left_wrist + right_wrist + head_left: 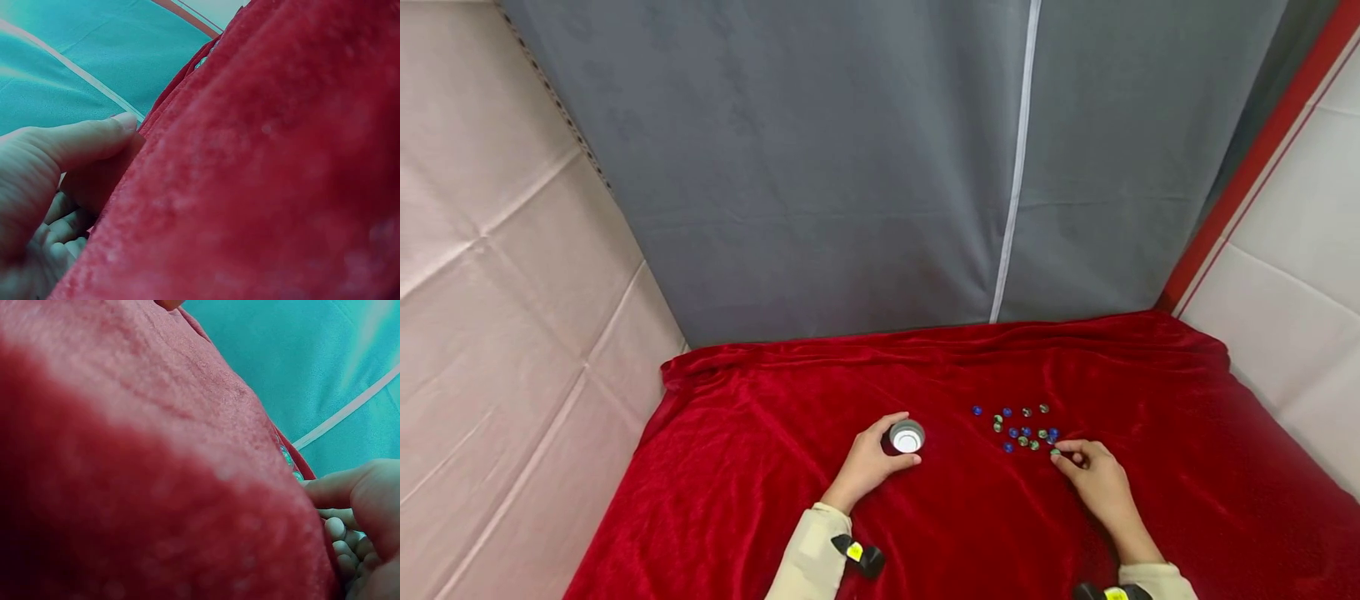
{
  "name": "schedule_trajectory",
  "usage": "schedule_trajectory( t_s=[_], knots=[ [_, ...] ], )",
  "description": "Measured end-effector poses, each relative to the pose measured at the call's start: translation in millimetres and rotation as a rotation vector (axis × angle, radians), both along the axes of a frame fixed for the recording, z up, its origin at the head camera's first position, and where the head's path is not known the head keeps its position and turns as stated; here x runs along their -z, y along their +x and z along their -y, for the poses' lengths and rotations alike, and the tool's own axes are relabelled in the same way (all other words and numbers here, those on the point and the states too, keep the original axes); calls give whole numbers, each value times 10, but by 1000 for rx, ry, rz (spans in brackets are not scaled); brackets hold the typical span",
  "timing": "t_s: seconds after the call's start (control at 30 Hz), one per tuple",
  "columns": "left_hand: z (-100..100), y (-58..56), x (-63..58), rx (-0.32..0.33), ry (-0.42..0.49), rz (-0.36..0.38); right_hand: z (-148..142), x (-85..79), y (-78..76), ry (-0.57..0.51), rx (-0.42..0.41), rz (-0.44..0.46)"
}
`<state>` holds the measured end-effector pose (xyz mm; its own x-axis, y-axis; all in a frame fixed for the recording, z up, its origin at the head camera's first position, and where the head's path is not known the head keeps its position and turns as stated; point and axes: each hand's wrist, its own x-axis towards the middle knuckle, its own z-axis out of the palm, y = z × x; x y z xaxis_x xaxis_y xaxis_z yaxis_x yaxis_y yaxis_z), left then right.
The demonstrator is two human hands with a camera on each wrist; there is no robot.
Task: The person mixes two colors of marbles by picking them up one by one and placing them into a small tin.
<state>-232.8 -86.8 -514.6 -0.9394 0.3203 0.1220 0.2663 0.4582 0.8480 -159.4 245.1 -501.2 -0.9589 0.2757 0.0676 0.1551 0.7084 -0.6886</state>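
Observation:
My left hand (867,468) curves thumb and fingers round a small cup (916,425) with a grey rim and a bright white bottom, standing on the red cloth. In the left wrist view the thumb (94,140) lies along its side, and cloth hides much of the cup. To the right, my right hand (1099,483) pinches a green marble (1055,452) between thumb and index finger, close over the cloth. Just beyond those fingertips lies a loose group of blue and greenish glass marbles (1026,432). The right wrist view shows the other fingers (344,544) curled in.
Red velvet cloth (760,467) covers the table, with folds along its back edge. A grey curtain (835,183) hangs behind. Pale panels (497,300) stand on the left and white ones (1292,267) on the right.

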Motion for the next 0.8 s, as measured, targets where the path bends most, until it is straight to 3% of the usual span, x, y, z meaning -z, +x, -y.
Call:
schedule_trajectory(
  t_s=[0.23,0.47,0.63,0.8],
  knots=[
    [4,-4,18,0,-10,-11,1,-18,-5,-9,5,13],
    [14,3,53,1,-30,-82,17,-31,-1,-35,16,36],
    [13,4,11,-1,4,-11,24,-51,-8,-56,18,46],
    [9,16,-14,3,9,6,43,-88,-10,-136,35,79]
  ],
)
